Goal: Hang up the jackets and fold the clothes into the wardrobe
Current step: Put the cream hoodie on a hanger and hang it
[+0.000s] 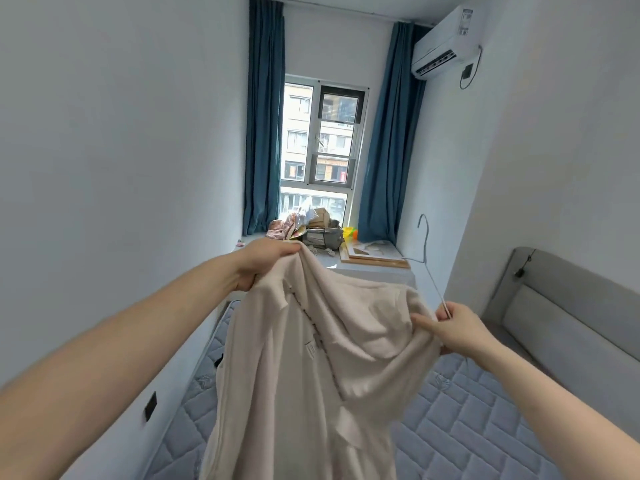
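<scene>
One cream jacket is being held up: left hand gripping it at ten o'clock, right hand pinching fabric and wire hanger; hanging not yet done.

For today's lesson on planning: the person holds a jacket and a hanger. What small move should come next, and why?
Probably slide the hanger arm into the jacket shoulder. The right hand grips both hanger and fabric, the left hand lifts the other shoulder, and the hanger sits outside the jacket.
</scene>
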Demonstrator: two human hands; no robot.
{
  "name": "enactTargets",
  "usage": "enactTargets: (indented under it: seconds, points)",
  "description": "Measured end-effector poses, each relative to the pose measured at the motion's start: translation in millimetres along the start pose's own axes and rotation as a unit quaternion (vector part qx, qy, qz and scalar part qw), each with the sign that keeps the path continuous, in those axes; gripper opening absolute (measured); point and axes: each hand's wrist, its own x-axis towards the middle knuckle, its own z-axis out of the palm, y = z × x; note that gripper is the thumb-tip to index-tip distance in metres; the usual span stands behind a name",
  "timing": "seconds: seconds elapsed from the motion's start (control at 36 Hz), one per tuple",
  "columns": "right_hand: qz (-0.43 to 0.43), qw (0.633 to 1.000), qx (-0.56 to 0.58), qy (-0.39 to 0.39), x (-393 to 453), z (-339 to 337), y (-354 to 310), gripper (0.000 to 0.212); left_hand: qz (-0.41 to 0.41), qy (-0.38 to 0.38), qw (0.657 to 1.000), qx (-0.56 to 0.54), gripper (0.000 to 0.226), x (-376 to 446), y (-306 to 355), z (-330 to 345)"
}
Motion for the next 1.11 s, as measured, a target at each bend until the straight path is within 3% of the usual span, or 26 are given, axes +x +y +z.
enactTargets:
  seconds: [0.17,0.25,0.33,0.47,0.64,0.78,0.86,1.0,1.11]
  points:
    - [-0.079,0.996,-0.015,-0.036,-29.3,-9.7,-13.9,0.048,-0.017,0.094,0.994,0.051,0.022,17.2,-8.8,-14.1]
    - [-0.098,0.99,0.016,-0.099,-38.4,-12.8,-17.2,0.04,-0.021,0.123,0.987,0.104,0.036,30.0,-20.0,-21.6]
    - [-0.14,0.984,-0.034,-0.108,-41.1,-10.3,-15.5,0.033,-0.025,0.157,0.977,0.142,0.056,38.5,-32.0,-30.4]
    - [-0.217,0.97,-0.018,-0.106,-47.1,-6.3,-11.9,0.028,-0.015,0.19,0.969,0.158,0.037,42.0,-40.4,-46.4]
    - [-0.241,0.966,-0.006,-0.089,-54.8,-3.1,-17.6,0.028,-0.018,0.19,0.971,0.144,0.051,37.0,-28.0,-54.9]
    - [-0.236,0.969,0.014,-0.077,-57.3,-6.9,-24.5,0.028,-0.003,0.208,0.966,0.154,0.043,32.7,-11.1,-60.7]
    - [-0.234,0.969,0.013,-0.077,-58.9,-4.1,-27.1,0.029,-0.002,0.181,0.974,0.137,0.049,29.4,-0.1,-52.0]
    - [-0.243,0.968,-0.003,-0.068,-63.3,22.3,-36.3,0.027,0.069,0.107,0.986,0.108,0.049,22.6,26.0,-2.4]
    - [-0.232,0.971,0.059,0.014,-62.2,42.1,-36.2,0.027,0.138,0.095,0.984,0.065,0.036,14.5,45.5,21.1]
